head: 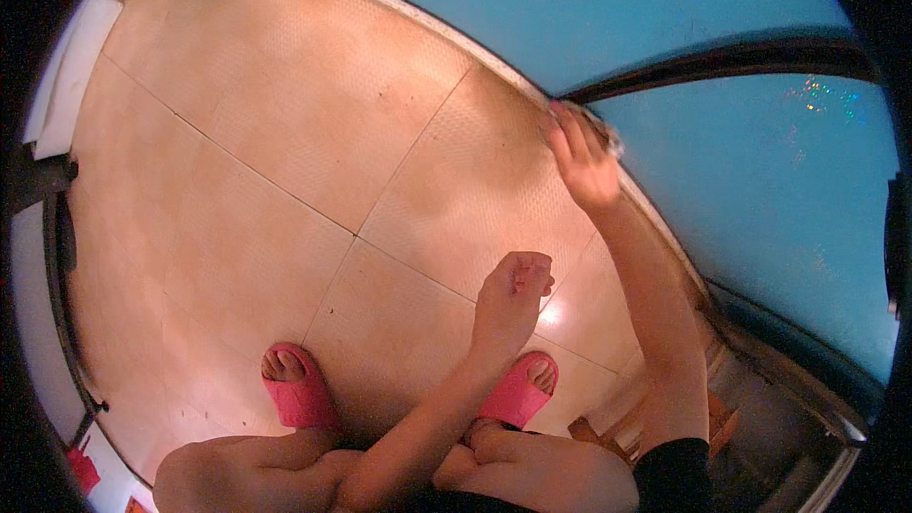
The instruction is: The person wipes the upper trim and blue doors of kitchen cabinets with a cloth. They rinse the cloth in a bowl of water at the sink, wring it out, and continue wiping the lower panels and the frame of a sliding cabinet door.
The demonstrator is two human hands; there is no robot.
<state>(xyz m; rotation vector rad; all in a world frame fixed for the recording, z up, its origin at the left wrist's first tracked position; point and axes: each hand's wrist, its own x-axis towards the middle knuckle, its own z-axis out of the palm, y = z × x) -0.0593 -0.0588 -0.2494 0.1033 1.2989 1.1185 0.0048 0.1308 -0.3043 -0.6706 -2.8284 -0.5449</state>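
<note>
My right hand (586,157) reaches forward to the white skirting edge (648,210) at the foot of the blue wall (684,0). Its fingers are extended over a crumpled, greyish thing (611,142), perhaps a cloth, partly hidden by the hand; whether they grip it cannot be told. My left hand (514,278) hangs above the tiled floor (285,121), its fingers curled in with nothing visible in them. Below are my feet in pink slippers (303,395), under bent knees.
A dark pipe or cable (734,60) runs along the blue wall. At the lower right stands a dark shelf or rack (776,413) with a metal edge, beside a wooden piece (723,420). White panels (78,71) and a dark-framed furniture piece (60,299) line the left side.
</note>
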